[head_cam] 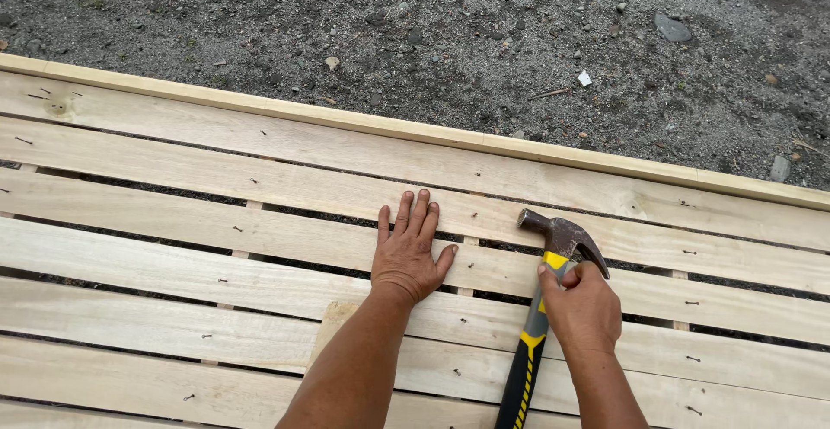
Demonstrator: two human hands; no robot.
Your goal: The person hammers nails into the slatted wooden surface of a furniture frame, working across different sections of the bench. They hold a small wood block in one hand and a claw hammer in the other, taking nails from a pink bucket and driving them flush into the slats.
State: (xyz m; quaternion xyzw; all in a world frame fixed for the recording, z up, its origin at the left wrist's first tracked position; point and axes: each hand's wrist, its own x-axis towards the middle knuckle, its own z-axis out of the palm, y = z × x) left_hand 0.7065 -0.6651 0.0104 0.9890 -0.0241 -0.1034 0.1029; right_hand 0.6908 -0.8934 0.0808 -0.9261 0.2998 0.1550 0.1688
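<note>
My left hand (pixel 406 250) lies flat, palm down, fingers together, on a pale wooden slat (pixel 216 226) of a slatted wooden panel. My right hand (pixel 581 306) grips a claw hammer (pixel 553 247) high on its black and yellow handle, just under the steel head. The hammer head rests on or just above a slat, to the right of my left hand. Small nails (pixel 689 252) stick in the slats at several places.
The panel's far edge is a narrower light board (pixel 484 137). Beyond it lies dark gravel ground (pixel 450 40) with small stones and bits of litter. Dark gaps run between the slats.
</note>
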